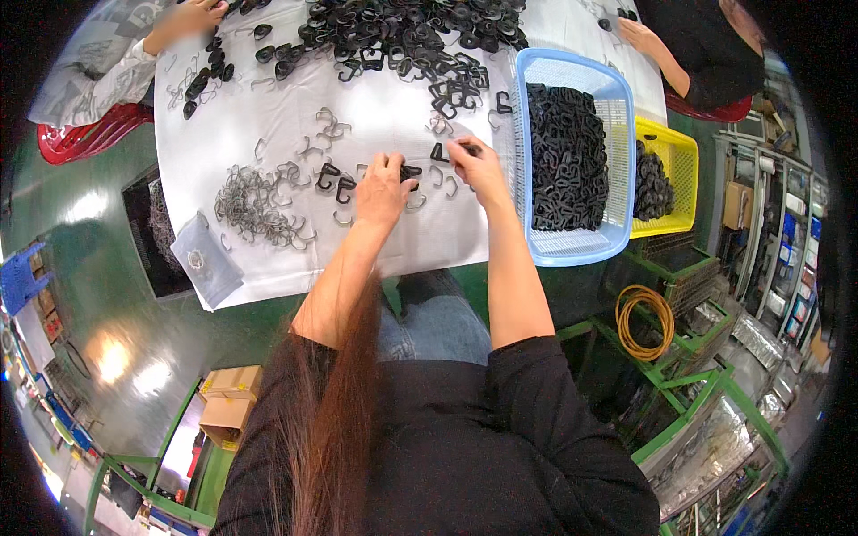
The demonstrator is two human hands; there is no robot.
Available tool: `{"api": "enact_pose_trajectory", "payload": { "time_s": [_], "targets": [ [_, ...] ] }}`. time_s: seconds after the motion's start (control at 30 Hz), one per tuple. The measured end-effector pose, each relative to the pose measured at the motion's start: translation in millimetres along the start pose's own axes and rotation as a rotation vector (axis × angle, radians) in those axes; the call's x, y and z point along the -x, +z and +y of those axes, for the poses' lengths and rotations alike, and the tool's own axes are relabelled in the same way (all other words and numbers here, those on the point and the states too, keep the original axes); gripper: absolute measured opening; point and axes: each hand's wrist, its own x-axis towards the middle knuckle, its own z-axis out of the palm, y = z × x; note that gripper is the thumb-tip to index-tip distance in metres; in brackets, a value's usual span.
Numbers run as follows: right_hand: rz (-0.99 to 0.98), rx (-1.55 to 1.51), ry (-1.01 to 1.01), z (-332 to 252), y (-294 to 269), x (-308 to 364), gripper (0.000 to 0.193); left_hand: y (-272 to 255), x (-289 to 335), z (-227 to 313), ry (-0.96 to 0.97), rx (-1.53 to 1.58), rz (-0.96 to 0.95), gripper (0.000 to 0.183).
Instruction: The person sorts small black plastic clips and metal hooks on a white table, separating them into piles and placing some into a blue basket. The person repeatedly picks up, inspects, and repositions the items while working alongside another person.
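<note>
My left hand (382,190) rests low over the white-covered table, its fingers apart. A black plastic hook-shaped part (410,171) lies between its thumb and forefinger, seemingly loose. To its left are more black hook parts (328,175). My right hand (481,171) pinches a small dark piece (470,150), mostly hidden by the fingers. Just left of those fingertips lies another black part (438,153). Thin curved clear-looking pieces (444,182) are scattered between and around both hands. A larger heap of them (259,205) sits to the left.
At the right edge stands a blue basket (576,255) of black parts, beside a yellow basket (684,179). A big black heap (402,31) covers the table's far side. A plastic bag (206,259) lies front left. Two co-workers' hands (188,25) (642,37) are across the table.
</note>
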Motion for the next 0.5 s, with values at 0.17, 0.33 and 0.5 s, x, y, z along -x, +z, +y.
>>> {"api": "enact_pose_trajectory", "payload": {
  "time_s": [0.17, 0.33, 0.5],
  "targets": [
    [0.121, 1.091, -0.135, -4.3, 19.0, -15.7, 0.033, 2.1, -6.0, -4.7, 0.048, 0.015, -0.04, 0.036],
    [0.086, 1.194, -0.197, -12.8, 20.9, -27.9, 0.033, 7.2, -14.0, -8.0, 0.224, -0.214, -0.103, 0.02],
    [0.065, 1.146, -0.12, -24.3, 17.9, -18.1, 0.026, 15.5, -17.1, 0.1, 0.38, -0.506, -0.07, 0.013]
  ]
}}
